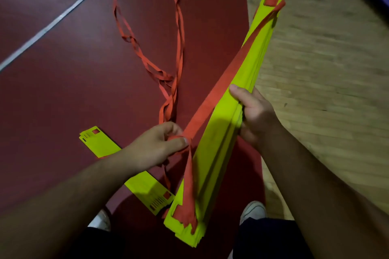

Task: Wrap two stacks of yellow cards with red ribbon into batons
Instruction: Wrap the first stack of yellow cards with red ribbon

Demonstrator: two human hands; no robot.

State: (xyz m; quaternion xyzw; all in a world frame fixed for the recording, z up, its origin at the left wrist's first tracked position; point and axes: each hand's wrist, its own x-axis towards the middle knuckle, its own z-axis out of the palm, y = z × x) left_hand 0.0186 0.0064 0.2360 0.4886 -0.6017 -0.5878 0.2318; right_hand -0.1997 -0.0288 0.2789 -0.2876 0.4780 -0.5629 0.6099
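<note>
Midway along the card stack, right hand (ribbon alongside).

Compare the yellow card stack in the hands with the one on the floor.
The held stack is gripped by the right hand and tilted, with red ribbon along it, pinched by the left hand. The floor stack lies flat, unwrapped, partly under the left arm. Both are long, yellow, with red squares.

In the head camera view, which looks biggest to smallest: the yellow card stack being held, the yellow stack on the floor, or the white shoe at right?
1. Held stack, though it is nearer the camera.
2. Floor stack, partly hidden by an arm.
3. White shoe, only partly visible.
</note>
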